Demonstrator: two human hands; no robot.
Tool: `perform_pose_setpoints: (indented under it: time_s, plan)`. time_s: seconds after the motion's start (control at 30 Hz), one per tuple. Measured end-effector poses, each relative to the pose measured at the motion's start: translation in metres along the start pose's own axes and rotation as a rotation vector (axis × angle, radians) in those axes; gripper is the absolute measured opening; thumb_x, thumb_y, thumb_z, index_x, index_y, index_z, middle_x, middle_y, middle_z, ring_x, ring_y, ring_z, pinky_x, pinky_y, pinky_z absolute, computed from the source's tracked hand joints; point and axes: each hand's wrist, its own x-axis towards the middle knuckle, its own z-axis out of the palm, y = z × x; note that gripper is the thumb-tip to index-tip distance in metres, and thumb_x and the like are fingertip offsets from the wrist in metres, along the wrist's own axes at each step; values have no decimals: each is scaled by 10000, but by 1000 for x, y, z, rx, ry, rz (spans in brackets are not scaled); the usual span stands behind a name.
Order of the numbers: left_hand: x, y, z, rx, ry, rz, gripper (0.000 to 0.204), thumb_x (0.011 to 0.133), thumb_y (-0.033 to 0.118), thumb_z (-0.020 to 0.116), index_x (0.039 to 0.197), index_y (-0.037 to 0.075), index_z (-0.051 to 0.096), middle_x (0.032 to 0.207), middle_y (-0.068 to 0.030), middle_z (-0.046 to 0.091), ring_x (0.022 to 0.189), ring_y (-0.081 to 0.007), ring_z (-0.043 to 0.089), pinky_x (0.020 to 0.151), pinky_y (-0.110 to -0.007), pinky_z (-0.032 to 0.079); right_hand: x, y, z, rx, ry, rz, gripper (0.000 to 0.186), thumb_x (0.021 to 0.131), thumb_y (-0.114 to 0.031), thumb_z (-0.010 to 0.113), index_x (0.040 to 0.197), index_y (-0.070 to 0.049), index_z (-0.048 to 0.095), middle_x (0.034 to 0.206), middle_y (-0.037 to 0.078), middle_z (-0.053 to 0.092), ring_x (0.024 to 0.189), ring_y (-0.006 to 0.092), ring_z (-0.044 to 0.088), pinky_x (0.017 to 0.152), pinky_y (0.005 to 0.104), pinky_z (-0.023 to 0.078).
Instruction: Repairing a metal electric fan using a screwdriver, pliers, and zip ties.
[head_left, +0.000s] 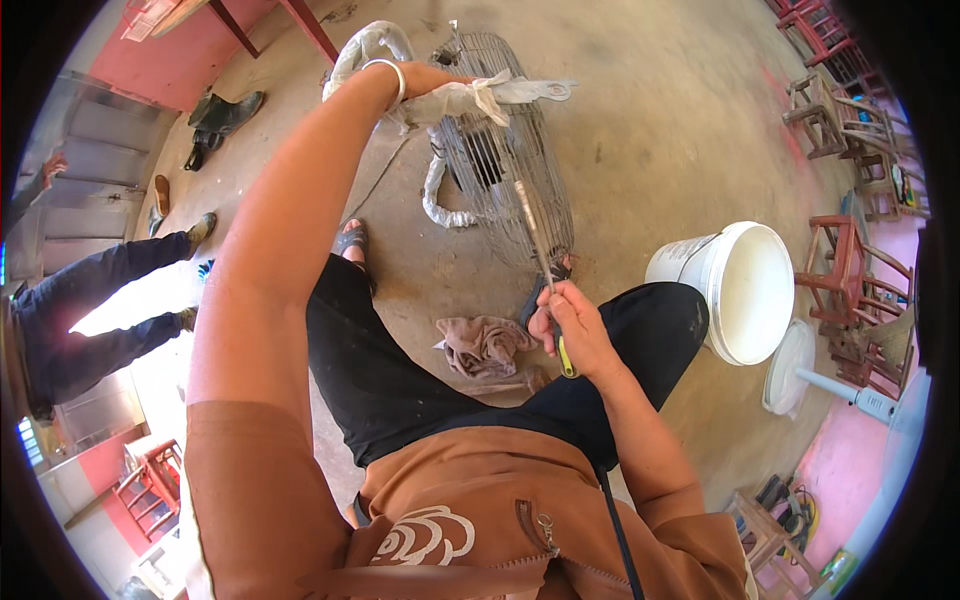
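My left hand [435, 78] is closed around a white bar [530, 92] partly wrapped in loose plastic film, with a hole near its free end. The bar lies across the top of a wire fan cage [500, 160], which stands on edge on the floor in front of me. My right hand [580, 330], above my right knee, grips a long thin tool [532, 218] with a yellow-green handle; its shaft points up across the cage's lower part. Its exact kind is unclear. White wrapped tubing [436, 195] curves beside the cage. My left fingers are partly hidden.
A crumpled brown cloth [485, 347] lies between my feet. At my right stand a white bucket [752, 292] and a round white lid [788, 370]. Wooden chairs [845, 265] line the right wall. Another person's legs [100, 285] and dark boots [225, 113] are at left.
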Motion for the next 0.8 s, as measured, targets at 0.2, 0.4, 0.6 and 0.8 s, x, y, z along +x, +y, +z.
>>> perform_pose_setpoints:
  time_s: [0.2,0.4,0.6,0.8]
  plan:
    - [43,-40,-2,-75,-156,35,822,765,745,605,1311,130,606,1291,-121,597,1102,-244,569,938,-412,447,-3,4,6,-57,52,-18,197,1021,-194,392,983,-41,510,687,23,500,475,83,466,440,235,390]
    - [52,-42,11,-158,-219,-24,561,952,515,521,1407,187,501,1379,23,521,1175,-114,502,987,-295,422,1,4,-3,-150,68,-37,190,1017,-185,404,959,-36,508,624,12,461,460,80,441,430,240,376]
    - [54,-56,11,-104,-205,108,857,789,780,533,1377,157,544,1390,-111,523,1189,-229,509,977,-393,418,9,-3,-12,-188,35,-40,200,1017,-188,415,934,-35,515,586,-3,452,454,78,442,431,245,368]
    - [36,-47,17,-109,-181,-29,775,818,762,509,1394,244,528,1395,-100,524,1216,-230,501,1001,-396,407,8,0,-19,-267,34,-64,226,1022,-195,417,903,-33,520,580,-18,437,448,67,417,439,238,351]
